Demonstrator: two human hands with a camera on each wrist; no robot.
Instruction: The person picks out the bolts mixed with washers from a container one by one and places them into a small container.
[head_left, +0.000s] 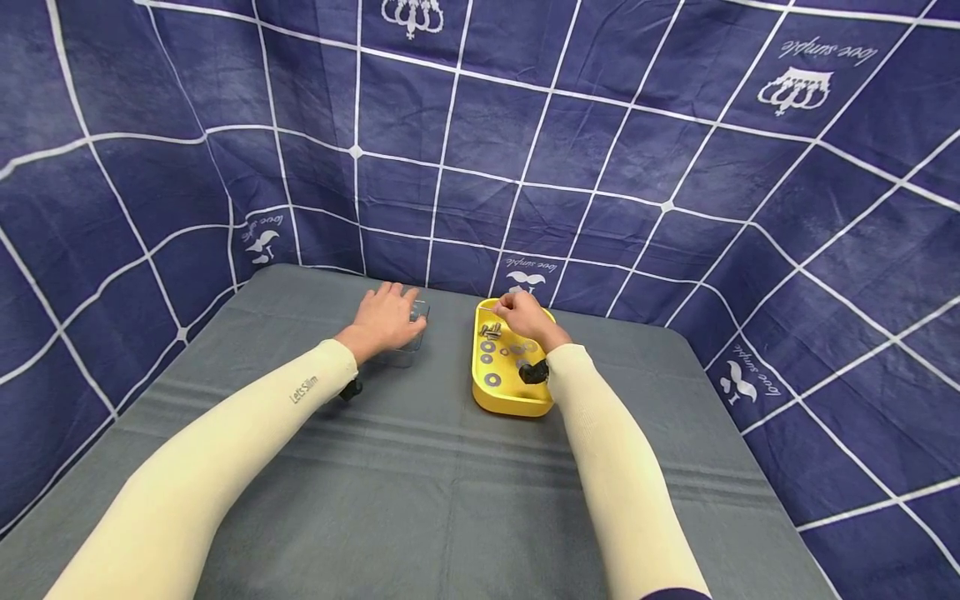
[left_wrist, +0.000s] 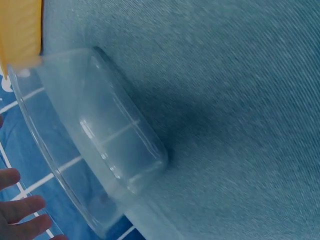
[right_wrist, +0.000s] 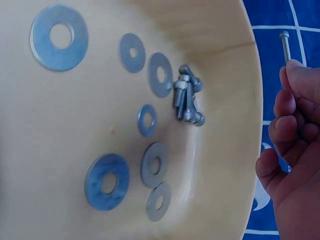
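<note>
Pinched between my right thumb and fingers is a socket-head screw (right_wrist: 285, 46), its head pointing away from the hand. The right hand (head_left: 525, 317) hovers over the far end of a yellow tray (head_left: 512, 407). Inside the tray lie a small heap of similar screws (right_wrist: 188, 102) and several flat metal washers (right_wrist: 107, 182) of different sizes. My left hand (head_left: 385, 320) is beside a clear plastic container (left_wrist: 120, 145), overlapping it in the head view. Its fingers (left_wrist: 22, 209) are spread and extended near the container's rim in the left wrist view.
A grey cloth-covered table (head_left: 405, 500) carries both containers, with the clear one left of the yellow tray. Blue cloth with white lines (head_left: 480, 125) hangs behind the table and along its sides.
</note>
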